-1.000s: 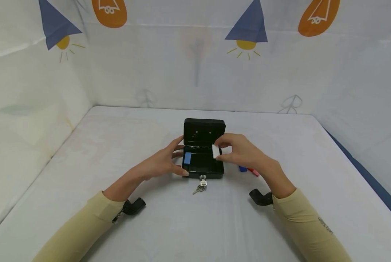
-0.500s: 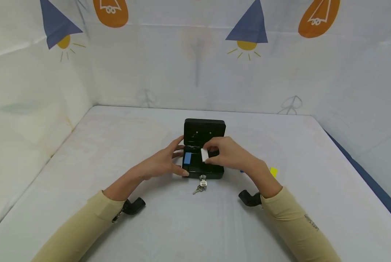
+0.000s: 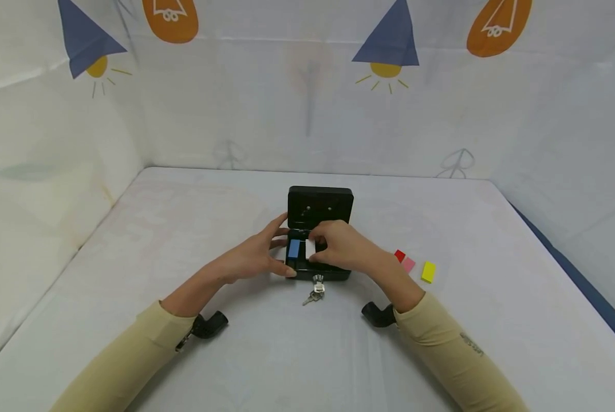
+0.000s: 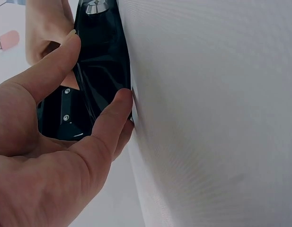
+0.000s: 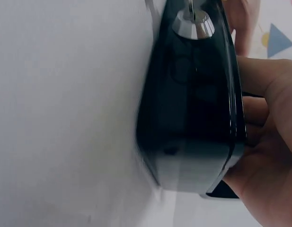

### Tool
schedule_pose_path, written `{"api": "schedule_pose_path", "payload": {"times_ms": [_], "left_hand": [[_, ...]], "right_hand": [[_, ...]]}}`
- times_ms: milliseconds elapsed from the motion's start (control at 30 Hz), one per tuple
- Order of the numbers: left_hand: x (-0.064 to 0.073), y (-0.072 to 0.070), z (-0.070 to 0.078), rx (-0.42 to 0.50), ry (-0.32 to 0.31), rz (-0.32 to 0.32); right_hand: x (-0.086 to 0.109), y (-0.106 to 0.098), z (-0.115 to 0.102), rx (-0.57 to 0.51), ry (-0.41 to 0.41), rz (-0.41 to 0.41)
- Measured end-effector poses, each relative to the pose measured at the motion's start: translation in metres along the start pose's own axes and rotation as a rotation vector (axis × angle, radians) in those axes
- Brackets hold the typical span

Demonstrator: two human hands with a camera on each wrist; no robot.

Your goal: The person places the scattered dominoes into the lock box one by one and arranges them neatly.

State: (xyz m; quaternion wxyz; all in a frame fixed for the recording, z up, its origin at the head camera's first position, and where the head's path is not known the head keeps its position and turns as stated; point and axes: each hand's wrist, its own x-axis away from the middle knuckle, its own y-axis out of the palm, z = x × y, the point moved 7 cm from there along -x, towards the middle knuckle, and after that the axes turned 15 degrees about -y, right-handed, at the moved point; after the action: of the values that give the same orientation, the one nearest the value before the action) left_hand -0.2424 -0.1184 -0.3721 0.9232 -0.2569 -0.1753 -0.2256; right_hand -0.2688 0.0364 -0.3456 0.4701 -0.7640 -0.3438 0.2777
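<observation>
A black cash box (image 3: 320, 274) stands on the table with its lid (image 3: 319, 206) raised. A blue block (image 3: 294, 248) lies inside at the left. My right hand (image 3: 346, 246) reaches in over the right side and pinches a white block (image 3: 310, 248), just right of the blue one. My left hand (image 3: 253, 256) grips the box's left end, thumb at the front corner and fingers spread along the side. In the left wrist view, the left thumb (image 4: 60, 59) presses the box's upper edge. The right wrist view hides the white block behind the box wall.
Keys (image 3: 315, 295) hang from the lock at the box's front. To the right, a red block (image 3: 399, 255), a pink block (image 3: 407, 264) and a yellow block (image 3: 428, 272) lie on the white table (image 3: 266, 355), close to the right forearm. A white fabric wall (image 3: 266, 103) rises behind.
My right hand has carried the white block leftward and down, from the box's right side to beside the blue block. The left hand keeps its hold on the box.
</observation>
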Motion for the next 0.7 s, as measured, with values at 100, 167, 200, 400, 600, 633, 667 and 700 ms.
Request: {"api": "schedule_pose_path", "payload": {"times_ms": [100,167,200,400,600,633,667,700], "left_hand": [[0.0,0.0,0.0,-0.009,0.002,0.001],[-0.001,0.0,-0.001,-0.015,0.002,0.003],[-0.001,0.0,-0.001,-0.017,0.002,0.003],[-0.002,0.0,-0.001,-0.021,0.001,0.006],[0.0,0.0,-0.001,-0.013,-0.003,0.008],[0.0,0.0,-0.001,-0.013,-0.003,0.007],[0.0,0.0,-0.001,-0.013,-0.003,0.006],[0.001,0.0,-0.001,-0.014,-0.003,0.005]], "right_hand": [[-0.001,0.004,-0.001,0.021,0.022,-0.015],[-0.002,0.006,-0.001,0.029,0.034,-0.024],[-0.002,0.008,-0.001,0.031,0.039,-0.027],[-0.002,0.013,-0.001,0.035,0.054,-0.03],[-0.004,0.015,-0.003,0.059,0.057,-0.048],[-0.004,0.015,-0.003,0.063,0.061,-0.052],[-0.004,0.015,-0.004,0.065,0.064,-0.055],[-0.004,0.015,-0.004,0.066,0.068,-0.058]]}}
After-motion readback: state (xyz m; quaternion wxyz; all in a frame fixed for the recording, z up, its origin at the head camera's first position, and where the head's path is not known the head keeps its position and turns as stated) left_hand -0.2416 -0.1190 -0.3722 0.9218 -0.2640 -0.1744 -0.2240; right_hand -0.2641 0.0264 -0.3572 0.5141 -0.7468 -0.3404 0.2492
